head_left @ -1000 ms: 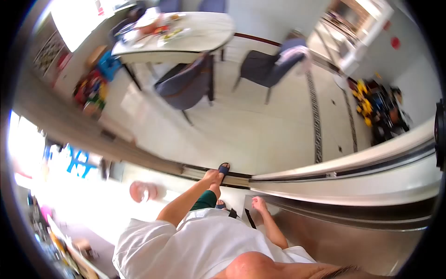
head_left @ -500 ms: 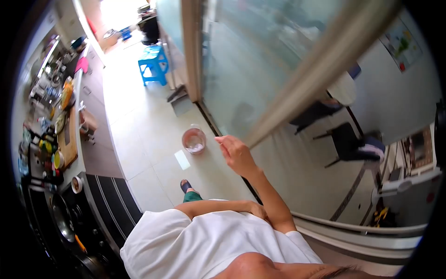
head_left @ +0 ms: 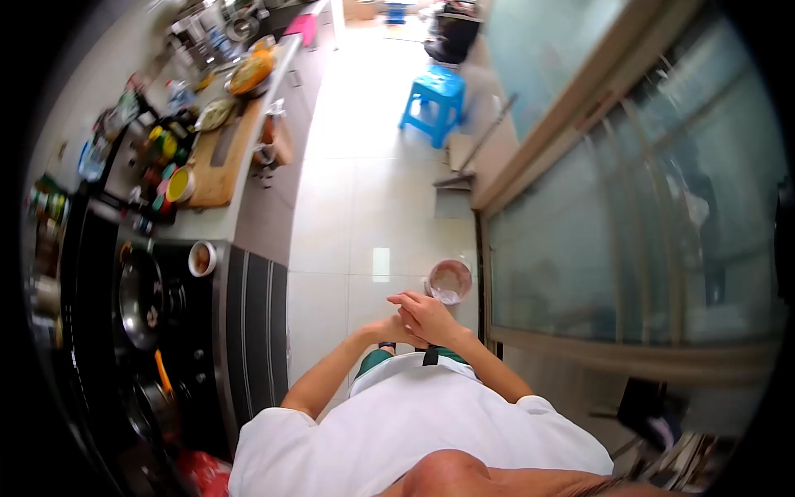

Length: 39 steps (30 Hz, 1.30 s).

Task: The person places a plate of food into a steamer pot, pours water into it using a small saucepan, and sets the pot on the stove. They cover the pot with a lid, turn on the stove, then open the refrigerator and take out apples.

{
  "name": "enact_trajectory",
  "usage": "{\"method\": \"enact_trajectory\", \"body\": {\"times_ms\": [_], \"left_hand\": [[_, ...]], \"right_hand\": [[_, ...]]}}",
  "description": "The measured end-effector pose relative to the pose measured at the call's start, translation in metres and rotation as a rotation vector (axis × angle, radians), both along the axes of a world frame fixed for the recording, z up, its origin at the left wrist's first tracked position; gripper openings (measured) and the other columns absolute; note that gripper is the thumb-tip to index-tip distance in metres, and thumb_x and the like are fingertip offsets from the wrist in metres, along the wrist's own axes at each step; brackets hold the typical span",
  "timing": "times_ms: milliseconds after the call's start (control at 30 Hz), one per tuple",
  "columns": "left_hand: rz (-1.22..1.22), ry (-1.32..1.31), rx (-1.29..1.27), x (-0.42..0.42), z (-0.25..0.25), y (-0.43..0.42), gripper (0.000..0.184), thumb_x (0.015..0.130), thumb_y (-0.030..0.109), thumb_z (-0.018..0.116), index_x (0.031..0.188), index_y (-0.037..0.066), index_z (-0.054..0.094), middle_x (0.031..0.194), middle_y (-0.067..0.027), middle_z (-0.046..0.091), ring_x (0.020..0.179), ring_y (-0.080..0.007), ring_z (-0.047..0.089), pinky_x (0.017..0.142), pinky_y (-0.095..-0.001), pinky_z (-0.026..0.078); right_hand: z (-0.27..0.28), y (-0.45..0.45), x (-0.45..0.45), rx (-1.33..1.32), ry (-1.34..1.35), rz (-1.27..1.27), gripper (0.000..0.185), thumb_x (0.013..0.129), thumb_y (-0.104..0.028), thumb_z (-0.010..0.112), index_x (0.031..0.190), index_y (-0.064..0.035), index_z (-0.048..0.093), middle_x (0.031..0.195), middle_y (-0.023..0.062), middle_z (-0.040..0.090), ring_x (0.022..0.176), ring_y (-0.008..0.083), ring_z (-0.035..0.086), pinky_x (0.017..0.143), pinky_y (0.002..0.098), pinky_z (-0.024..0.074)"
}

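Note:
My left hand [head_left: 400,331] and my right hand [head_left: 431,318] meet in front of my waist. My right hand lies over the left, its fingers loosely stretched toward the left side, with no object visible in it. The fingers of my left hand are mostly hidden under the right one, so I cannot see whether they hold anything. Just beyond the hands, on the tiled floor, stands a pinkish bucket [head_left: 451,280] with some whitish stuff inside. Neither hand touches it.
On the left run a stove with a frying pan [head_left: 141,300], a small bowl [head_left: 202,259] and a counter with a cutting board [head_left: 222,161] and bottles. Ahead are a blue stool [head_left: 435,103] and a dustpan [head_left: 454,199]. A framed glass sliding door [head_left: 571,265] stands on the right.
My view has turned toward the counter and stove. My right hand, earlier raised by the glass door, has come down and in to meet my left hand, which was at my right forearm.

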<state>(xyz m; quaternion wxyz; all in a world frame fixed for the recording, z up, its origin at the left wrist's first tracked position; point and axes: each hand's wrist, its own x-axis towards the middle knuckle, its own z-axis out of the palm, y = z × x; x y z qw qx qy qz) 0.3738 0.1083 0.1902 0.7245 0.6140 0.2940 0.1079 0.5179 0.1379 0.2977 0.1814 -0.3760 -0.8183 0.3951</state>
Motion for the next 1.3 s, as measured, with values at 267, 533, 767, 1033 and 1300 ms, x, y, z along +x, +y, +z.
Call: {"method": "enact_trajectory", "body": {"times_ms": [267,533,767,1033,1300], "left_hand": [[0.806,-0.087,-0.61,-0.083,-0.009,0.008,0.043,0.094,0.026,0.053,0.131,0.008,0.044,0.125,-0.007,0.051,0.113,-0.0162,0.05,0.093,-0.0323,0.042],[0.984,-0.038,-0.695,0.008,-0.053,0.135,0.042,0.092,0.026,0.055,0.128,0.005,0.046,0.116,-0.0057,0.056,0.107,-0.0162,0.054,0.087,-0.0311,0.046],[1.071,0.023,-0.555,0.005,-0.037,0.249,0.037,0.092,0.025,0.055,0.123,0.006,0.05,0.117,-0.0054,0.057,0.105,-0.0152,0.055,0.085,-0.028,0.046],[1.227,0.049,-0.504,-0.091,-0.08,0.362,0.037,0.091,0.025,0.058,0.121,0.005,0.052,0.113,-0.0057,0.06,0.102,-0.012,0.056,0.081,-0.0266,0.047],[1.309,0.113,-0.346,-0.248,-0.091,0.508,0.032,0.089,0.023,0.059,0.116,0.006,0.056,0.107,-0.0043,0.062,0.095,-0.0127,0.059,0.078,-0.027,0.048]], "right_hand": [[-0.008,0.115,-0.021,0.004,-0.042,0.234,0.025,0.086,-0.005,0.053,0.111,-0.0061,0.055,0.104,0.0105,0.058,0.084,0.0298,0.06,0.072,0.039,0.0493],[-0.035,0.279,0.041,0.013,-0.103,0.268,0.025,0.086,-0.007,0.053,0.11,-0.0066,0.056,0.103,0.0111,0.058,0.085,0.0315,0.059,0.074,0.0391,0.0488],[-0.05,0.404,0.071,0.015,-0.259,0.274,0.026,0.085,-0.007,0.053,0.11,-0.0078,0.056,0.102,0.0122,0.057,0.089,0.0328,0.058,0.075,0.0407,0.0489],[-0.103,0.508,-0.009,-0.073,-0.295,0.427,0.026,0.086,-0.01,0.054,0.112,-0.0082,0.055,0.107,0.0114,0.056,0.094,0.0322,0.058,0.078,0.0402,0.0488],[-0.123,0.647,-0.13,0.047,-0.459,0.471,0.028,0.085,-0.011,0.055,0.114,-0.0076,0.055,0.108,0.0125,0.056,0.092,0.0326,0.058,0.076,0.0409,0.0487]]}}
